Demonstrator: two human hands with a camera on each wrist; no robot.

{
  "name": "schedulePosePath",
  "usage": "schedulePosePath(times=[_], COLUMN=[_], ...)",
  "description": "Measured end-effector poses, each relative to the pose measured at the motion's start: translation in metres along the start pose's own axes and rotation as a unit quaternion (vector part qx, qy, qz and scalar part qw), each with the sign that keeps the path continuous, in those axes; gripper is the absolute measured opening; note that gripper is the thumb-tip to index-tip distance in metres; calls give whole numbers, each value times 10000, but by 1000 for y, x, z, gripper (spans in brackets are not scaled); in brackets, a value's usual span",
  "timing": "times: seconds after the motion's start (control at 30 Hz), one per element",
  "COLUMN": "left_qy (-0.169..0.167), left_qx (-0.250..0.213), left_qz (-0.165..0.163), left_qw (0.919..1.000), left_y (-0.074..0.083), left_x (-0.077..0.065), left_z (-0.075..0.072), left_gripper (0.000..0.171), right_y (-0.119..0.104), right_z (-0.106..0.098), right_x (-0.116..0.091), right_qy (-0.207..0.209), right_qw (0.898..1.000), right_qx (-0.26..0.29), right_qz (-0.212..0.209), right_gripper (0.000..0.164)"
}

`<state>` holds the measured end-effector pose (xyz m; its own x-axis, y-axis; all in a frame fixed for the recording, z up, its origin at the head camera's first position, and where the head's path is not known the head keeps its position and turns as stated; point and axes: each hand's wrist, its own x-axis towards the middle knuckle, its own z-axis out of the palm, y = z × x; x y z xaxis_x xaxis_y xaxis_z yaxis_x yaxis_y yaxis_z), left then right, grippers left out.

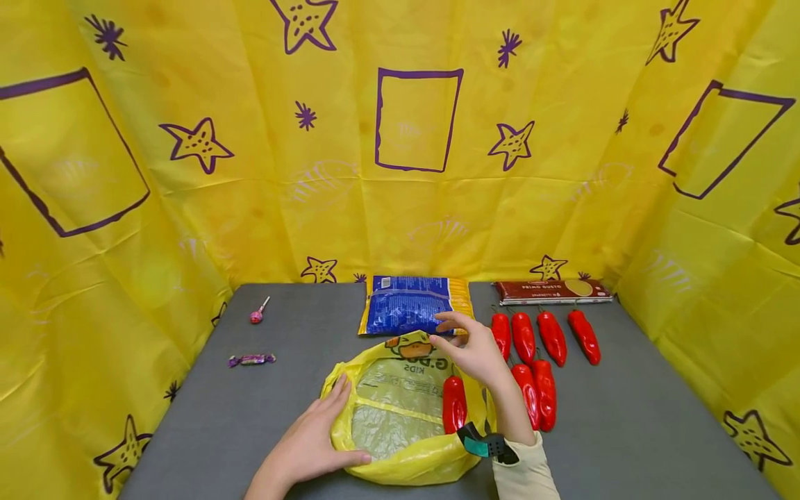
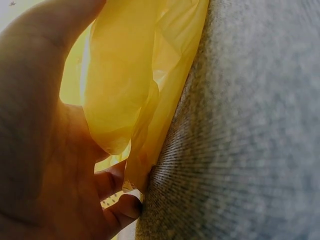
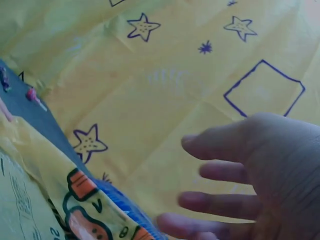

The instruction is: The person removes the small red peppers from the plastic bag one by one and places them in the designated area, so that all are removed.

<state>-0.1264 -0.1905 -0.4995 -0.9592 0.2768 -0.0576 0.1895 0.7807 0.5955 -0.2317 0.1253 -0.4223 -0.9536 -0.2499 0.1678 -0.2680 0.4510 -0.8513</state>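
A yellow plastic bag (image 1: pixel 412 469) with a duck print stands with its mouth spread wide at the front of the table. Inside it, toward the right, lies a red pepper (image 1: pixel 454 404). My left hand (image 1: pixel 312 437) rests against the bag's left side, thumb and fingers spread along the outside; the left wrist view shows the yellow film beside the palm (image 2: pixel 55 165). Over the bag's far right rim is my right hand (image 1: pixel 471 347), fingers loosely bent and nothing between them. Several more red peppers (image 1: pixel 552 338) lie right of the bag, partly behind the right forearm.
Behind the bag lies a blue and yellow packet (image 1: pixel 407 305). A long dark red packet (image 1: pixel 553 292) is at the back right. On the left are a lollipop (image 1: pixel 257 317) and a purple wrapped candy (image 1: pixel 252 360). Yellow printed curtains (image 1: pixel 419 208) enclose the grey table (image 1: pixel 206 430).
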Motion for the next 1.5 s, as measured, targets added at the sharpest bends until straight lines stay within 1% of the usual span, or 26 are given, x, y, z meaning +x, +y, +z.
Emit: schedulePosePath(times=[0.1, 0.17, 0.23, 0.33, 0.43, 0.57, 0.73, 0.93, 1.07, 1.17, 1.3, 1.4, 1.5], left_qy=[-21, -44, -72, -108, -139, -158, -100, -30, -31, -43, 4, 50, 63], left_qx=[18, 32, 54, 46, 55, 46, 79, 96, 106, 100, 115, 114, 99], left_qz=[-20, -71, -119, -158, -149, -153, -117, 1, 11, 2, 30, 47, 71], left_qw=[10000, 10000, 9999, 9998, 9998, 9997, 9999, 9999, 9999, 9999, 9999, 9999, 9999], left_y=[0, 0, 0, 2, 3, 3, 2, 2, 2, 2, 0, -1, -1], left_x=[1, 1, 2, 2, 1, -1, 0, 0, 0, 1, 1, 1, 1], left_z=[1, 1, 1, 0, -1, -1, 0, 0, -1, -1, 0, 1, 1], left_gripper=[128, 128, 129, 129, 129, 129, 129, 128, 128, 128, 129, 129, 128], right_y=[3, 7, 11, 17, 26, 37, 41, 38, 34, 32, 30, 29, 29], right_z=[1, 0, -1, -4, -9, -16, -18, -12, -6, -1, 6, 9, 11], right_x=[-2, -2, -3, -4, -4, -3, -3, -2, -1, 0, 1, 2, 2], right_qy=[-599, -1058, -1418, -1796, -2001, -2130, -2199, -2161, -2175, -2172, -2189, -2232, -2304], right_qw=[9979, 9938, 9893, 9831, 9789, 9755, 9718, 9654, 9618, 9617, 9631, 9614, 9580], right_qx=[200, 264, 151, -86, -338, -518, -839, -1458, -1657, -1656, -1567, -1609, -1705], right_qz=[-120, -220, -315, -339, -259, -171, -132, -9, -118, -226, -77, 64, 115], right_gripper=[42, 42, 42, 41, 45, 54, 59, 62, 64, 64, 58, 46, 36])
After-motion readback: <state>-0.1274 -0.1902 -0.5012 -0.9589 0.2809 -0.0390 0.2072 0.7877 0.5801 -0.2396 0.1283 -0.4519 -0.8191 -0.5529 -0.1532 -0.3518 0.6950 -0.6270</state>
